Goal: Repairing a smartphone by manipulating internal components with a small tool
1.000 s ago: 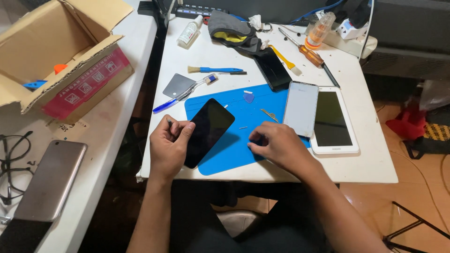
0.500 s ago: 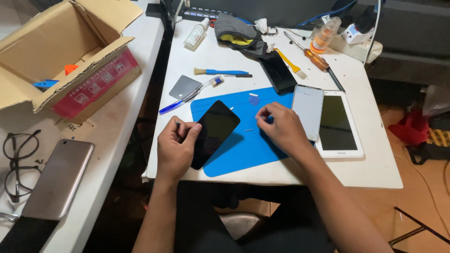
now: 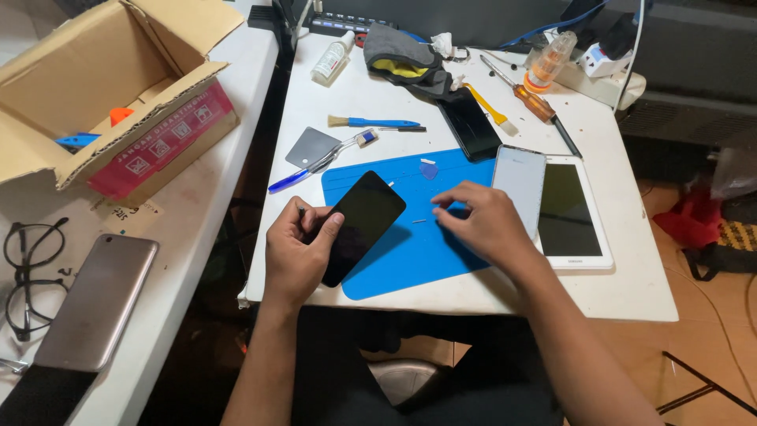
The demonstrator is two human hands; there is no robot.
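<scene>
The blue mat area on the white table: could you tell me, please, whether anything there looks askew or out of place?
The black phone lies askew, hanging over the blue mat's left edge, steadied by the left hand. The right hand rests on the mat near small loose bits. Nothing looks spilled or broken.

Left hand curled in a closed grip, right hand palm-down, fingers loosely spread.

Your right hand has moved: from the blue mat's near edge, out toward the white tablet, now back at mid-mat, fingertips over a tiny part.
</scene>
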